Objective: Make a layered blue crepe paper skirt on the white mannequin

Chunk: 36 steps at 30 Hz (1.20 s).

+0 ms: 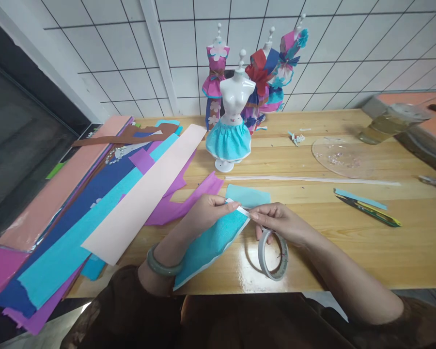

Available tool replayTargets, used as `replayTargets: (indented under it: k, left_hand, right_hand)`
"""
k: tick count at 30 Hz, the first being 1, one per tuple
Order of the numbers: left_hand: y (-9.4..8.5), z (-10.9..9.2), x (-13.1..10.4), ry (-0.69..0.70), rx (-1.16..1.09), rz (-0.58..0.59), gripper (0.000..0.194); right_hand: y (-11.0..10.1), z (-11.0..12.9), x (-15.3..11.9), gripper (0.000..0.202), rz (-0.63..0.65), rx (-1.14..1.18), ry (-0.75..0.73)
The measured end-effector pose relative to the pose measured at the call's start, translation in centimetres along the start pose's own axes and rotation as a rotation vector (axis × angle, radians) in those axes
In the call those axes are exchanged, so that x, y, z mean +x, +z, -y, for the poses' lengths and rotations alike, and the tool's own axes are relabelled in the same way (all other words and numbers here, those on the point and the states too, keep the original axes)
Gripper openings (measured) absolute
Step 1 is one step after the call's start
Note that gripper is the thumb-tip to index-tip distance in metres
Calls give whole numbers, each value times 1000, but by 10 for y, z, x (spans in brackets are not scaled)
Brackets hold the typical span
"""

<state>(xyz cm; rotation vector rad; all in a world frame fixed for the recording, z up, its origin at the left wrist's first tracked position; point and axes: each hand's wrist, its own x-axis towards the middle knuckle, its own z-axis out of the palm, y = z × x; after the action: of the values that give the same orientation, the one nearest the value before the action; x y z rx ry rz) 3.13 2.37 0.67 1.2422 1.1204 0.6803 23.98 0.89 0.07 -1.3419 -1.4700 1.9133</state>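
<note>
Between my hands is a turquoise crepe paper piece (212,242) with a white lower edge, and a short white strip of tape (242,211) lies along its upper edge. My left hand (210,212) pinches the paper and the strip's left end between thumb and finger. My right hand (279,220) pinches the strip's other end. Below its fingers hangs a roll of double-sided tape (261,257), its edge near the curled fingers. Behind the hands a lighter turquoise paper piece (252,194) lies flat on the table.
A white mannequin (238,92) in a turquoise skirt stands ahead, dressed mannequins (218,63) behind it. Coloured crepe paper sheets (131,194) pile up at left. Snips (370,208), a round dish (339,157) of small beads and a cup (388,123) of liquid are at right.
</note>
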Motion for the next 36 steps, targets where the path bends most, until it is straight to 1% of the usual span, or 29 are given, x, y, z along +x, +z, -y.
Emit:
replayTargets:
  k: [3, 7, 9, 12, 15, 17, 19, 22, 25, 29, 33, 36]
  left_hand:
    - [-1, 1, 0, -7, -1, 63, 41]
    - [-1, 0, 0, -17, 7, 94, 43]
    - [-1, 0, 1, -13, -9, 89, 43]
    - [-2, 3, 4, -7, -44, 44, 37]
    - [-4, 8, 8, -33, -138, -10, 30]
    - [-6, 9, 9, -44, -203, -25, 28]
    - [-7, 8, 10, -43, -247, -25, 27]
    - [-7, 7, 9, -64, -286, 12, 31]
    - [-6, 9, 10, -55, -233, 52, 33]
    - [-6, 17, 13, -45, -127, 40, 31]
    - [-8, 21, 13, -52, -131, 31, 33]
    - [-8, 23, 13, -73, -128, 33, 36]
  right_hand:
    - [1, 1, 0, 37, -4, -5, 4]
    - [2, 1, 0, 36, -25, -44, 6]
    - [2, 1, 0, 35, -44, -76, -10]
    - [2, -1, 0, 35, -64, -123, -29]
    - [1, -3, 0, 36, -61, -150, -40]
    - [1, -3, 0, 36, -56, -159, -46]
    - [1, -3, -1, 37, -53, -166, -51]
    - [1, -3, -1, 39, -45, -178, -60]
    - [2, -2, -1, 41, -35, -190, -67]
    - [2, -2, 0, 41, -33, -197, -66]
    - [1, -2, 0, 42, -31, -180, -53]
    - [0, -2, 1, 43, -67, -169, -35]
